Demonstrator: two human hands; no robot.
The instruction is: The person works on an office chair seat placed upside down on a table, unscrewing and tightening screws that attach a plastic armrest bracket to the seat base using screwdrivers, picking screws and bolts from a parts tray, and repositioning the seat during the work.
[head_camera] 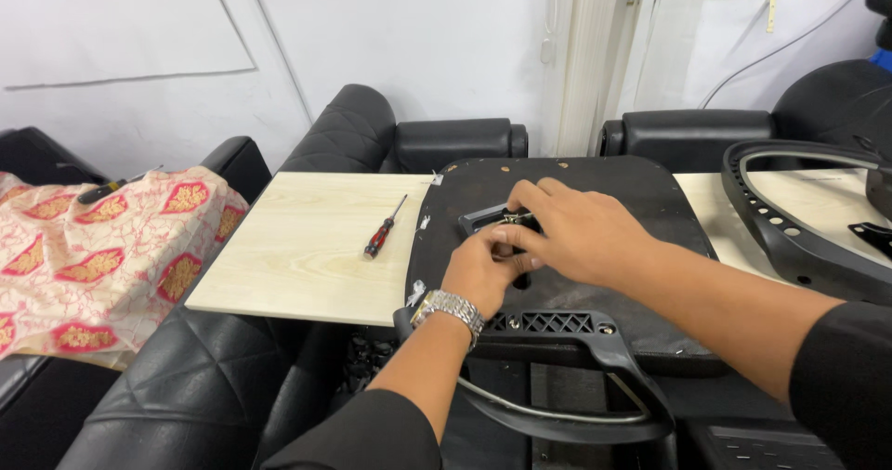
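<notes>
A dark upturned chair seat base (641,201) lies on a light wooden board (307,238). My left hand (483,270), with a metal wristwatch (449,308) on it, rests on the base and pinches a small part near a black bracket (483,215). My right hand (576,228) lies over the left, its fingertips on the same small metal part by the bracket. What the fingers grip is mostly hidden. A black plastic frame with a metal lever (567,340) hangs at the base's near edge.
A red-and-black screwdriver (383,230) lies on the board left of the base. A patterned pink cloth (102,247) covers a black sofa at left. A black curved chair frame (790,219) lies at right. Black sofas stand behind.
</notes>
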